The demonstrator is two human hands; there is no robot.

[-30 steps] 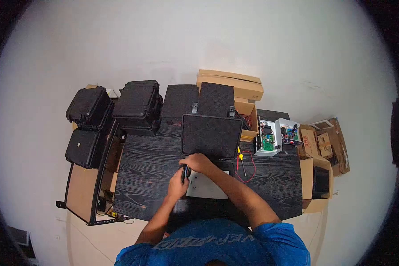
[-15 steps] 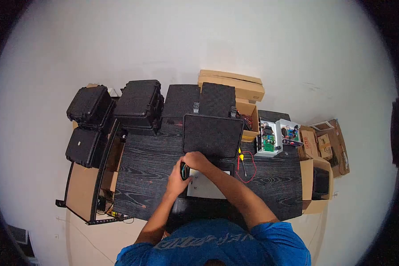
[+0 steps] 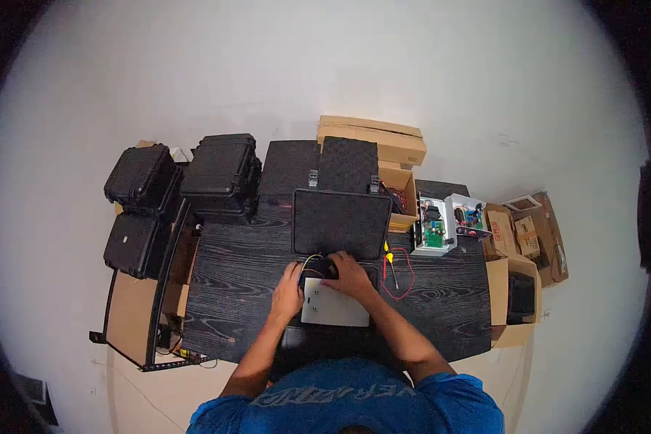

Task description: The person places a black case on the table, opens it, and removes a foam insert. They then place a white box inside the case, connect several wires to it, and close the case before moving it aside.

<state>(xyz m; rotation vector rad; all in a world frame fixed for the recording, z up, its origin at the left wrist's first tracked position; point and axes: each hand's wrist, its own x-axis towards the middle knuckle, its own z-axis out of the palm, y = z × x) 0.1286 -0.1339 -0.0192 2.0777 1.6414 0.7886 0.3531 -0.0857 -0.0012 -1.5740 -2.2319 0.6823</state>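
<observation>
A pale grey panel [image 3: 336, 307] with small dark socket openings lies over an open black case [image 3: 375, 278] on the table, its foam-lined lid [image 3: 341, 223] standing up behind. My left hand [image 3: 288, 295] is closed around the panel's left edge, the fingertips partly hidden. At the far right part of the panel, my right hand [image 3: 351, 278] grips the edge with the thumb on top and the fingers beyond it. Between the hands, a yellow wire [image 3: 309, 259] loops up from the dark gap behind the panel.
Right of the case lie a yellow-handled screwdriver [image 3: 390, 264] and a red cable [image 3: 414, 273]. Two white housings with circuit boards [image 3: 434, 233] stand farther right, beside cardboard boxes [image 3: 510, 289]. Black cases [image 3: 220, 173] are stacked on the left, near a black-framed rack [image 3: 163, 289].
My right hand has moved right, from beside my left hand to the panel's far edge. The yellow wire loop now shows between the hands. The view has shifted slightly.
</observation>
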